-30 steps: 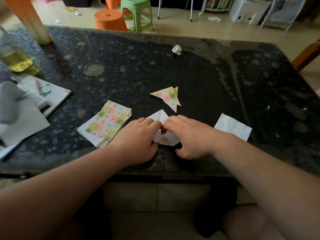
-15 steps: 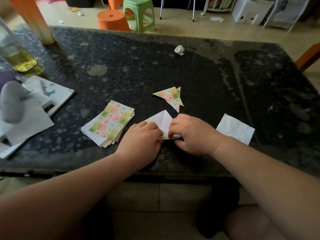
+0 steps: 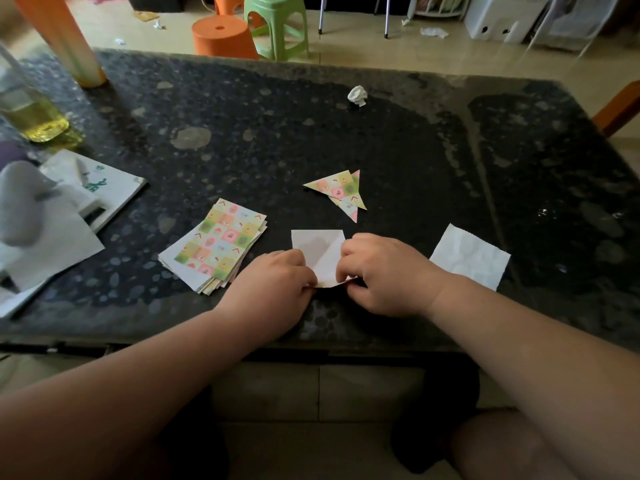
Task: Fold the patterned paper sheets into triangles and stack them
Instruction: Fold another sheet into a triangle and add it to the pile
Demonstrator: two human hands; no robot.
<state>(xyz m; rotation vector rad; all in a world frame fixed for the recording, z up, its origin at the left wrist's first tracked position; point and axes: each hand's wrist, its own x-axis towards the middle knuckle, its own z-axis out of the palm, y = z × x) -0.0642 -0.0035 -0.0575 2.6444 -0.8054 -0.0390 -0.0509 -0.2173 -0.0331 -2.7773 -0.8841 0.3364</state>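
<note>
Two hands work at the near edge of the dark speckled bench [image 3: 311,140], both pinching one sheet [image 3: 320,252] that lies between them with its white back up. The left hand [image 3: 273,282] has its fingers curled over the sheet's lower left edge, knuckles up, and the right hand [image 3: 384,275] grips the right edge with curled fingers and the thumb tucked below. The sheet's far part lies flat on the bench, a faint crease runs across it, and a sliver of its near edge shows between the hands. Just left of the left hand sits the stack [image 3: 221,242] of unfolded patterned sheets, a little fanned, pattern side up, with a white corner showing at its left. Beyond the sheet, apart from it, lie the triangles [image 3: 341,192], two folded pieces overlapping, their points toward the right and the near side. To the right of the right hand a white square of paper [image 3: 471,256] lies flat, near the wrist. A crumpled ball [image 3: 357,95] rests toward the far edge. At the far left stands a bottle [image 3: 31,116] of yellow liquid, and nearer lie loose white papers [image 3: 104,188]. On the floor past the bench stand an orange stool [image 3: 221,36] and a green stool [image 3: 277,22].
</note>
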